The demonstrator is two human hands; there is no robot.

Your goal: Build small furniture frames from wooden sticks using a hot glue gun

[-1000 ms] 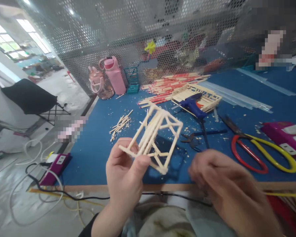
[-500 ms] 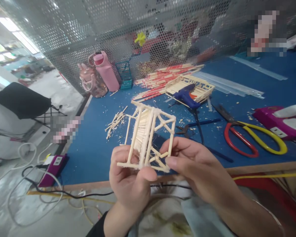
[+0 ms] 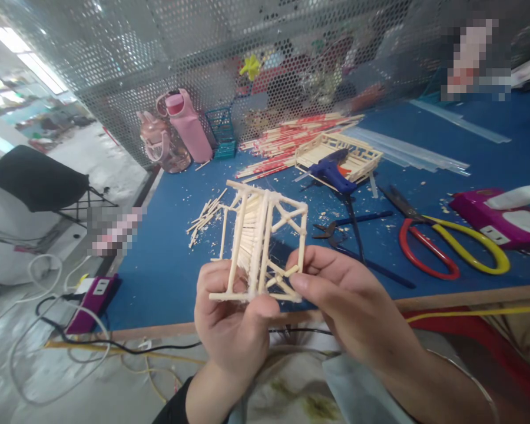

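above the blue table's (image 3: 168,259) near edge, a stick-frame model (image 3: 260,241) held in both hands.
left hand (image 3: 229,324) grips its lower end, right hand (image 3: 340,294) pinches its right side; blue glue gun (image 3: 331,174) and red-and-yellow scissors (image 3: 450,247) lie beyond.

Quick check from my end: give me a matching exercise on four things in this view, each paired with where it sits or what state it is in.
Things:
1. stick frame
2. glue gun
3. scissors
4. pink bottle

Places or states:
A. standing upright by the perforated screen
B. lying flat on the blue table, right side, handles red and yellow
C. held up between the left hand and the right hand
D. resting against a second wooden frame at the back

Pairs: 1-C, 2-D, 3-B, 4-A
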